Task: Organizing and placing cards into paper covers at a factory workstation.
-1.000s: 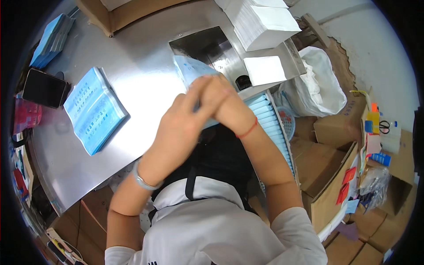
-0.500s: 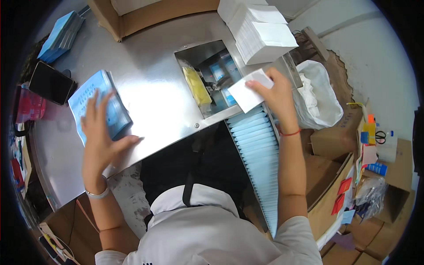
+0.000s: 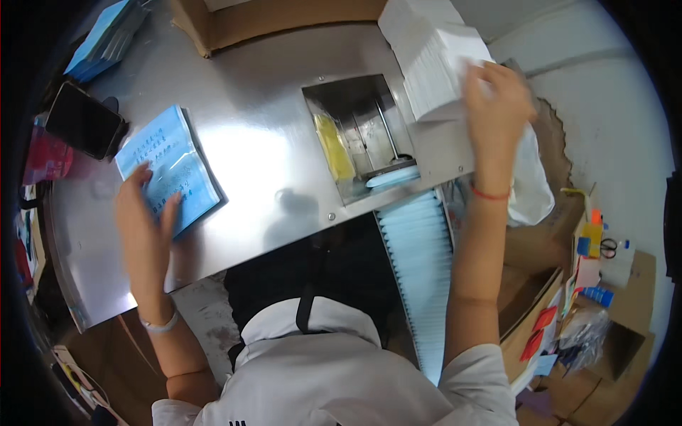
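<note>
My left hand (image 3: 145, 224) is over the near left edge of a small stack of blue printed packets (image 3: 170, 167) on the metal table. Its fingers are bent and its thumb stands apart; whether it touches the top packet I cannot tell. My right hand (image 3: 497, 103) is at the near right side of a tall stack of white cards (image 3: 433, 78), its fingers smeared by motion. Between the hands, a square opening (image 3: 366, 131) in the tabletop holds a yellow piece (image 3: 334, 149), a metal rod and a pale blue packet (image 3: 393, 177) near its front edge.
Below the opening, a long row of pale blue packets (image 3: 415, 263) runs toward me in a channel. A phone (image 3: 84, 121) and more blue packets (image 3: 106, 39) are at the left. A cardboard box (image 3: 284, 28) stands behind; a white bag (image 3: 533, 184) hangs at the right.
My right hand has moved from above the opening, where it held a white card, up to the card stack. My left hand's spread fingers have drawn in, and the blue-and-white items inside the opening are gone.
</note>
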The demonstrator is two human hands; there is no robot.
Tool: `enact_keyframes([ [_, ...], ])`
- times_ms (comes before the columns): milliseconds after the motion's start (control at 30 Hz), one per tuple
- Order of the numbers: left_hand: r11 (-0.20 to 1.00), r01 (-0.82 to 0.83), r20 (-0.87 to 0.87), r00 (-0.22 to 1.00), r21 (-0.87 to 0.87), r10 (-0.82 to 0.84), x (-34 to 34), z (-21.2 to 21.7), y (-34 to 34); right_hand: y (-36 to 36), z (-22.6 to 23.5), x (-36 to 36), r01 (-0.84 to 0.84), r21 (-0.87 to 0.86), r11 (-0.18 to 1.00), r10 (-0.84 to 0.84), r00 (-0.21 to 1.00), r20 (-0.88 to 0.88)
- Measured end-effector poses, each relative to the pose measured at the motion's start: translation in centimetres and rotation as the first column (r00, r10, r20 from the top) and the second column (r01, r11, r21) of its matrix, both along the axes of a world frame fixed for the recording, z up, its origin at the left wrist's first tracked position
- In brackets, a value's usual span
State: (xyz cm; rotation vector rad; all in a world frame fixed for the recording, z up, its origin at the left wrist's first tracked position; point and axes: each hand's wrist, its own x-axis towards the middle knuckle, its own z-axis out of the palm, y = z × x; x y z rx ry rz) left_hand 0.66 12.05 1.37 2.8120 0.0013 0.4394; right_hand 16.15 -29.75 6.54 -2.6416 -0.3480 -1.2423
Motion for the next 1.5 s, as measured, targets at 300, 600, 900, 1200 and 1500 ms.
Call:
enact_keyframes([
  [300,0.999,-0.013,0.227,0.974,-0.046,0.023,1.6,1.1,-3.6,1.3,-0.5,-3.1,0.072,-0.225,0.972,-0.137,0.947,-0.289],
  [600,0.842,0.483,0.042,0.872,-0.242,-0.488,0.0,-2.9,-15.2,0.7,1.3,-7.9,-0.069,0.119,0.99,0.107,0.928,-0.356],
  [900,0.871,0.462,0.005,0.884,-0.168,-0.468,1.3,-2.3,-12.0,9.9,-6.0,-12.8,-0.594,-0.13,0.794,0.506,0.764,-0.401],
  [1200,0.927,0.373,0.039,0.926,0.049,-0.374,-0.5,-2.2,-14.3,6.9,-0.8,-11.8,-0.246,0.47,0.848,0.451,0.802,-0.393],
  [1500,0.902,0.43,-0.116,0.898,0.023,-0.425,3.4,-0.6,-14.0,3.5,-1.0,-9.9,0.07,0.11,0.991,-0.039,0.964,-0.262],
])
